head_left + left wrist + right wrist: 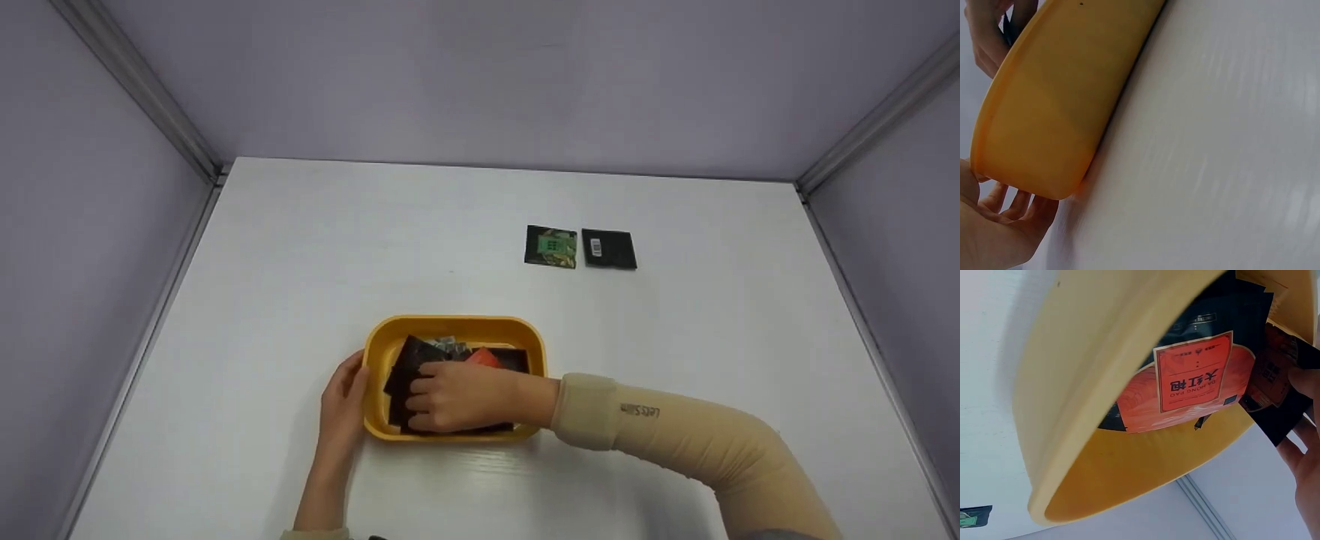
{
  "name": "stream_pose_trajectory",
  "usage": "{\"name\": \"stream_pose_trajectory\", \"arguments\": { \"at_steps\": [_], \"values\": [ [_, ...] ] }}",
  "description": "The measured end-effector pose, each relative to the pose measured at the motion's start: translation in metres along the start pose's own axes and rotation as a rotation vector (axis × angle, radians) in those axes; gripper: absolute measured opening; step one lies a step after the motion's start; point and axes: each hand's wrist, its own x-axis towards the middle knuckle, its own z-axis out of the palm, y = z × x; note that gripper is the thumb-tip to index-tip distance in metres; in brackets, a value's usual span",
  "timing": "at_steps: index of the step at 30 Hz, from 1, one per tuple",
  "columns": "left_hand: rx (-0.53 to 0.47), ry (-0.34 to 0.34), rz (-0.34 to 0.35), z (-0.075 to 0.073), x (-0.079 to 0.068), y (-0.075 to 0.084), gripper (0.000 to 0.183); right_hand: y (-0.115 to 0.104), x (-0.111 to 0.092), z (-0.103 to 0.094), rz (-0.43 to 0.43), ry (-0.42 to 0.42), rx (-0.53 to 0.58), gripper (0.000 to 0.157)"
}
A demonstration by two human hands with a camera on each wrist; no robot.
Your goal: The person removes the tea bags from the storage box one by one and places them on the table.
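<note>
A yellow plastic bin (386, 330) holds several dark tea packets, one of them with a red Da Hong Pao label (1193, 377). My left hand (343, 401) rests against the bin's left end, its bent fingers (1019, 205) touching the outer wall. My right hand (469, 394) reaches over the rim into the bin. In the right wrist view it pinches a black tea packet (1272, 382), with the thumb on the face and other fingers behind. The head view hides most of that packet under the hand.
Two flat packets lie side by side on the white table (247, 315) beyond the bin: one black and green (551, 247), one black with a barcode label (609, 250). Small silvery packets (450, 345) lie at the bin's far side. Pale walls surround the table.
</note>
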Motion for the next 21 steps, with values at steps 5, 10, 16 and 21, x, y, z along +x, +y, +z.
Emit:
{"name": "stream_pose_trajectory", "arguments": {
  "at_steps": [5, 10, 16, 21],
  "values": [
    [0.007, 0.009, 0.006, 0.001, -0.002, 0.0, 0.051, -0.003, -0.009, -0.005, 0.011, 0.09, -0.056, 0.023],
    [0.023, 0.016, 0.007, 0.001, -0.003, 0.0, 0.051, -0.006, -0.017, -0.007, 0.033, 0.166, -0.089, 0.022],
    [0.055, 0.031, -0.008, 0.001, -0.001, -0.001, 0.049, -0.01, -0.031, -0.009, 0.089, 0.245, -0.053, 0.022],
    [0.065, 0.031, 0.0, 0.002, 0.001, -0.001, 0.05, -0.012, -0.048, -0.007, 0.146, 0.347, -0.072, 0.024]
  ]
}}
